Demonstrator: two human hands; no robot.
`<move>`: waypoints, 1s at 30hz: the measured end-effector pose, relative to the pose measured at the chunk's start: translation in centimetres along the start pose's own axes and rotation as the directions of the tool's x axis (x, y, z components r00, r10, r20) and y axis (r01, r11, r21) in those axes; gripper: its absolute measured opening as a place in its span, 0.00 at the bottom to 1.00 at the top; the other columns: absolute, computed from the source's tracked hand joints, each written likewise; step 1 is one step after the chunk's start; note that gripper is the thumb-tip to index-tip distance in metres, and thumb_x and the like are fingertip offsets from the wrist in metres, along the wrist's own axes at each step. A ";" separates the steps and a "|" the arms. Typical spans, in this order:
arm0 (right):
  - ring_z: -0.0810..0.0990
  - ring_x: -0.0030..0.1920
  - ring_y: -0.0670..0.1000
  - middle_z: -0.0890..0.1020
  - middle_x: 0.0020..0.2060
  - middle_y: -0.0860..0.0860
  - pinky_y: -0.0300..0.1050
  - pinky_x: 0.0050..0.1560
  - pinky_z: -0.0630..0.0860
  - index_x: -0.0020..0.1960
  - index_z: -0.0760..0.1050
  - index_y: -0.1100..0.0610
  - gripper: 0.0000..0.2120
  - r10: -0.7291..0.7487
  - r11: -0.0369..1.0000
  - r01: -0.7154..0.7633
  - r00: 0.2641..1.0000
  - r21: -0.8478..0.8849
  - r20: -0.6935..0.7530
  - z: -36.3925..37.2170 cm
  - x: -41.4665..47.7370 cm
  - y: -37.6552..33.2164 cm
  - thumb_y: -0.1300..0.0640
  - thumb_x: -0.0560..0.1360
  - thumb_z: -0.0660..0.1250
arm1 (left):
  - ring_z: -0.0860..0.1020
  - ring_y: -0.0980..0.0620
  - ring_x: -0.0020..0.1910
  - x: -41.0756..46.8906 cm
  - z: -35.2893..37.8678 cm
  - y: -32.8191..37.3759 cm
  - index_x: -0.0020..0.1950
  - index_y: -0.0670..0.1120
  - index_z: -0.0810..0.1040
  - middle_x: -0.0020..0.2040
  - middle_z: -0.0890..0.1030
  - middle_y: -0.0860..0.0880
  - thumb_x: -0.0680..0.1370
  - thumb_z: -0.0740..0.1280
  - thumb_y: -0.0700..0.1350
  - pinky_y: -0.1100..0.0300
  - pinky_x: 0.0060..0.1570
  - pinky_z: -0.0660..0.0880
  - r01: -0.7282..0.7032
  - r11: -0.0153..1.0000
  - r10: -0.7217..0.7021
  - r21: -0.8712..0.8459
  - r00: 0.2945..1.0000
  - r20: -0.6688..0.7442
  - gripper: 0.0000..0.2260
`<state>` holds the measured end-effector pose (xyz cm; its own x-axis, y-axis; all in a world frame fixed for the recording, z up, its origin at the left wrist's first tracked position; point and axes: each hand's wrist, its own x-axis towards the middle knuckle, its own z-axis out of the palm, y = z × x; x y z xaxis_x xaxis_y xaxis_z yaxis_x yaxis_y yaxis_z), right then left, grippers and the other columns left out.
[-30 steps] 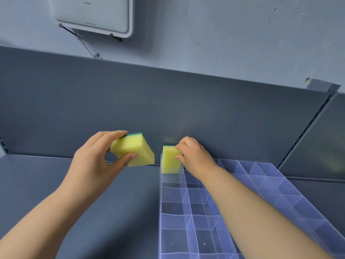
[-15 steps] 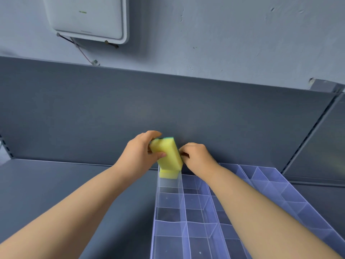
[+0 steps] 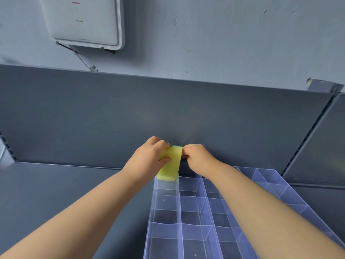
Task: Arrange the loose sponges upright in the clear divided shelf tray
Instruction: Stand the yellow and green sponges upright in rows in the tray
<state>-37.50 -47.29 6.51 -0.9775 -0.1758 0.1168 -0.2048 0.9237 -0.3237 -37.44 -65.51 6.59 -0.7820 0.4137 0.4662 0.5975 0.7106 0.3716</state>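
A yellow sponge with a green scouring layer on top stands upright in the back-left corner compartment of the clear divided tray. My left hand grips it from the left, thumb on its front face and fingers over its top. My right hand has its fingers curled against the sponge's right edge and pinches it there. A lighter yellow strip shows at the base; I cannot tell whether it belongs to a second sponge. Both forearms reach over the tray.
The tray sits on a dark grey shelf against a grey back panel. Its other compartments hold nothing. A white box with a cable hangs on the wall above. A shelf upright stands at the right.
My left hand carried its sponge rightwards to the tray's back-left corner and set it upright beside the sponge my right hand held. The two hands now meet there.
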 end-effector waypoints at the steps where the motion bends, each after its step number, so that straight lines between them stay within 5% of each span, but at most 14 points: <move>1: 0.76 0.53 0.56 0.78 0.53 0.54 0.43 0.55 0.73 0.56 0.79 0.55 0.24 -0.003 1.000 0.003 1.000 -0.006 0.006 0.0 0.0 0.0 0.73 0.71 0.52 | 0.76 0.46 0.47 0.0 0.0 0.1 0.64 0.46 0.74 0.59 0.72 0.48 0.75 0.69 0.48 0.62 0.47 0.68 0.004 1.000 -0.004 0.016 1.000 -0.004 0.18; 6: 0.75 0.58 0.53 0.76 0.60 0.52 0.44 0.62 0.70 0.62 0.76 0.53 0.26 0.016 1.000 -0.017 0.999 0.013 0.046 0.1 0.2 -0.1 0.73 0.73 0.51 | 0.76 0.45 0.44 -0.3 -0.3 -0.3 0.62 0.45 0.73 0.58 0.72 0.47 0.76 0.68 0.48 0.60 0.43 0.68 0.050 0.996 -0.049 0.071 0.999 -0.007 0.17; 11: 0.75 0.53 0.56 0.78 0.53 0.55 0.46 0.56 0.72 0.54 0.79 0.60 0.23 -0.004 0.999 0.004 1.000 0.038 0.006 0.0 -0.1 -0.1 0.74 0.70 0.53 | 0.71 0.49 0.42 -0.1 -0.1 -0.2 0.62 0.47 0.74 0.56 0.72 0.49 0.75 0.69 0.49 0.62 0.43 0.66 0.003 0.998 -0.008 0.057 0.997 0.082 0.17; 15: 0.76 0.56 0.54 0.78 0.57 0.53 0.44 0.60 0.71 0.58 0.78 0.58 0.23 0.028 0.996 -0.028 1.000 0.080 0.007 0.0 -0.1 -0.2 0.73 0.73 0.53 | 0.76 0.44 0.49 -0.5 1.0 -0.9 0.63 0.45 0.75 0.60 0.72 0.48 0.76 0.68 0.45 0.59 0.49 0.71 -0.023 0.995 0.005 0.096 0.983 0.186 0.16; 20: 0.76 0.55 0.53 0.77 0.58 0.53 0.43 0.61 0.71 0.59 0.78 0.56 0.22 0.042 0.993 -0.043 0.999 0.108 0.016 0.2 -0.3 -0.3 0.72 0.74 0.53 | 0.77 0.46 0.34 -1.3 2.4 -2.6 0.44 0.42 0.83 0.41 0.78 0.47 0.63 0.78 0.37 0.59 0.30 0.76 -0.239 0.951 0.224 0.194 0.970 0.100 0.13; 26: 0.72 0.61 0.52 0.74 0.62 0.51 0.40 0.62 0.68 0.63 0.74 0.57 0.24 -0.002 1.000 0.001 1.000 0.007 0.013 0.8 -0.9 -0.9 0.74 0.73 0.54 | 0.75 0.49 0.31 -1.6 2.5 -3.0 0.42 0.44 0.82 0.36 0.79 0.51 0.62 0.79 0.39 0.64 0.30 0.73 -0.306 0.919 0.298 0.249 0.952 0.069 0.12; 30: 0.70 0.61 0.53 0.73 0.61 0.52 0.48 0.62 0.69 0.64 0.72 0.57 0.23 -0.017 0.997 0.017 1.000 -0.080 0.009 0.9 -1.4 -1.8 0.72 0.74 0.53 | 0.75 0.47 0.31 -1.8 2.5 -3.1 0.42 0.46 0.81 0.37 0.78 0.50 0.63 0.77 0.40 0.59 0.27 0.73 -0.313 0.883 0.303 0.350 0.949 0.085 0.10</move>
<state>-35.77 -49.03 6.08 -0.9743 -0.1942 0.1139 -0.2170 0.9449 -0.2451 -38.35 -67.04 2.58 -0.5763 0.6564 0.4868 0.7103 0.6970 -0.0989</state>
